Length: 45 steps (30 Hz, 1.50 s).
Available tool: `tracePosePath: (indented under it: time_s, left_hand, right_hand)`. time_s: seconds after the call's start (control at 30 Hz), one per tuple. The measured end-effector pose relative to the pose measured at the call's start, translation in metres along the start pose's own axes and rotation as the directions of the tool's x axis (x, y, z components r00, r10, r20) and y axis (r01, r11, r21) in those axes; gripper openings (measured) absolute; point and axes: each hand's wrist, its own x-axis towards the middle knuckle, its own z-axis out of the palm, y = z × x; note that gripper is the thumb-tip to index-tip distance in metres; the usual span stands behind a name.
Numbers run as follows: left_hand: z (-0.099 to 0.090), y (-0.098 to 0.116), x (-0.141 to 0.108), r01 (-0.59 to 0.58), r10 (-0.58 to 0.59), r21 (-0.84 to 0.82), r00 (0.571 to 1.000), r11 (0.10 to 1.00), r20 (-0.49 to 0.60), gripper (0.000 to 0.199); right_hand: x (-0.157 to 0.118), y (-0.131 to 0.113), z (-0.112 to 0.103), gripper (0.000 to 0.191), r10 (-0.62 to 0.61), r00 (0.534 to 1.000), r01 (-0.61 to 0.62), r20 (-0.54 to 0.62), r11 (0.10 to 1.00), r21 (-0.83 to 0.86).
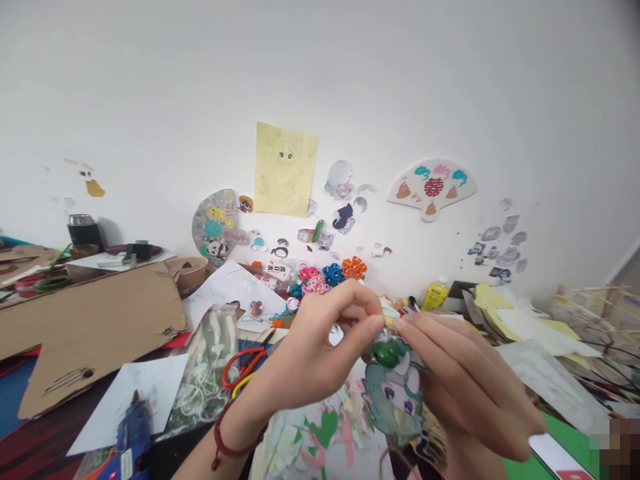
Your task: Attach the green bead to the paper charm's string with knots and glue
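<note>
L hand (313, 353) was curled nearly shut, thumb & fingers pinched on top edge of a paper cut-out (393, 400) of a cartoon creature; red cord bracelet (231, 443) was worn on wrist. Cut-out was held up between both hands, over table, w/ green blob (390, 352) fixed near its top. R hand (465, 380) was half closed, fingers laid over cut-out's upper R edge, tips close to L thumb; exact grip was partly hidden by fingers.

Far L, torn cardboard sheet (90, 327) was laid on table, w/ blue hot glue gun (131, 433) at lower L. Clear plastic bag of white cords (210, 373) & red-handled scissors (245, 367) were seen just beside L wrist. Paper scraps w/ pink & green shapes (320, 433) were piled under hands. Beyond fingers, coloured paper flowers (333, 277) were seen against white wall, below yellow sketch sheet (285, 170). Further R, fan-shaped paper (431, 187) was stuck on wall; yellow bottle (435, 295), pale yellow card sheets (520, 327) & wooden sticks (595, 307) were seen at table's R end.
</note>
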Motion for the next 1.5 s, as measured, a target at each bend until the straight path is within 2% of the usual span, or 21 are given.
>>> tracePosePath:
  time_s: [0.2,0.43,0.63,0.77,0.93,1.03,1.13,1.2,1.3,1.37,1.4,1.5]
  left_hand:
    - [0.011,-0.010,-0.001,-0.167,0.165,-0.008,0.981,0.986,-0.104,0.005]
    - [0.015,-0.011,-0.002,-0.212,0.209,-0.004,0.966,0.977,-0.149,0.005]
    - [0.012,-0.008,-0.001,-0.198,0.199,0.021,0.968,0.980,-0.153,0.003]
    - [0.012,-0.009,-0.001,-0.186,0.179,-0.034,0.973,0.982,-0.149,0.004]
    - [0.014,-0.009,-0.001,-0.200,0.193,-0.031,0.969,0.979,-0.156,0.007]
    - [0.013,-0.007,-0.002,-0.206,0.210,0.040,0.962,0.978,-0.175,0.005]
    - [0.012,-0.006,-0.002,-0.214,0.242,0.154,0.950,0.965,-0.198,0.003]
    - [0.011,-0.005,-0.002,-0.220,0.268,0.234,0.942,0.947,-0.201,0.003]
    - [0.010,-0.003,-0.002,-0.221,0.304,0.364,0.934,0.905,-0.189,0.004]
    - [0.010,-0.001,-0.002,-0.220,0.314,0.414,0.933,0.883,-0.174,0.004]
    - [0.010,-0.001,-0.002,-0.217,0.308,0.416,0.937,0.883,-0.166,0.004]
    - [0.011,0.001,-0.003,-0.179,0.239,0.330,0.959,0.927,-0.150,0.004]
  right_hand:
    - [0.002,0.003,0.013,0.024,0.124,0.988,-0.108,-0.093,0.981,0.161]
    - [0.008,0.001,0.018,0.017,0.227,0.964,-0.178,-0.136,0.937,0.300]
    - [0.008,0.006,0.018,0.025,0.236,0.971,-0.209,-0.034,0.912,0.353]
    - [0.007,0.007,0.018,0.032,0.221,0.974,-0.193,-0.054,0.928,0.317]
    - [0.010,0.002,0.015,0.029,0.156,0.986,-0.134,-0.062,0.952,0.274]
    - [0.011,0.002,0.011,0.025,0.192,0.981,-0.181,-0.006,0.931,0.316]
    - [0.014,0.005,0.004,0.016,0.287,0.949,-0.316,0.133,0.840,0.442]
    - [0.016,0.005,-0.002,0.019,0.334,0.914,-0.405,0.229,0.762,0.506]
    - [0.020,0.002,-0.008,0.015,0.408,0.843,-0.535,0.351,0.703,0.469]
    - [0.021,-0.003,-0.010,0.007,0.501,0.778,-0.626,0.380,0.674,0.392]
    - [0.022,-0.006,-0.011,0.009,0.538,0.754,-0.655,0.377,0.658,0.371]
    - [0.023,-0.011,-0.011,0.016,0.586,0.727,-0.687,0.359,0.623,0.374]
